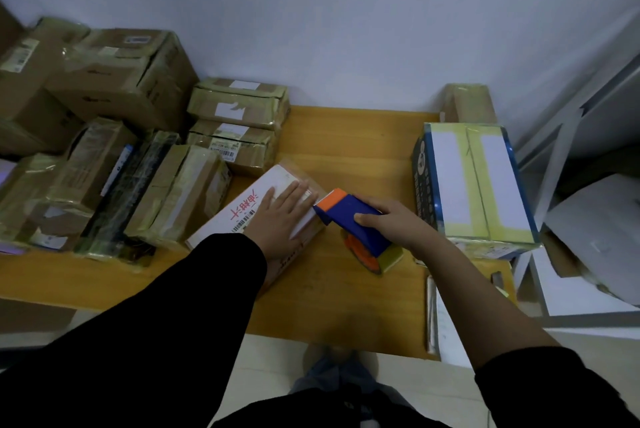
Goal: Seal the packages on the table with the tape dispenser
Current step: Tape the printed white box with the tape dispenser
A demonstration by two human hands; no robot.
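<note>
A small cardboard package [242, 216] with a white label and red characters lies tilted in the middle of the wooden table [363, 157]. My left hand [282, 216] rests flat on its top, fingers spread. My right hand [388, 223] grips a blue and orange tape dispenser [349, 219] with a yellowish tape roll; its orange blade end touches the package's right edge next to my left fingertips.
Many taped cardboard boxes [114, 136] are piled along the table's left side. A blue box with yellow tape [474, 181] stands at the right, a small brown box [467, 102] behind it. White shelving [588, 150] and papers lie further right.
</note>
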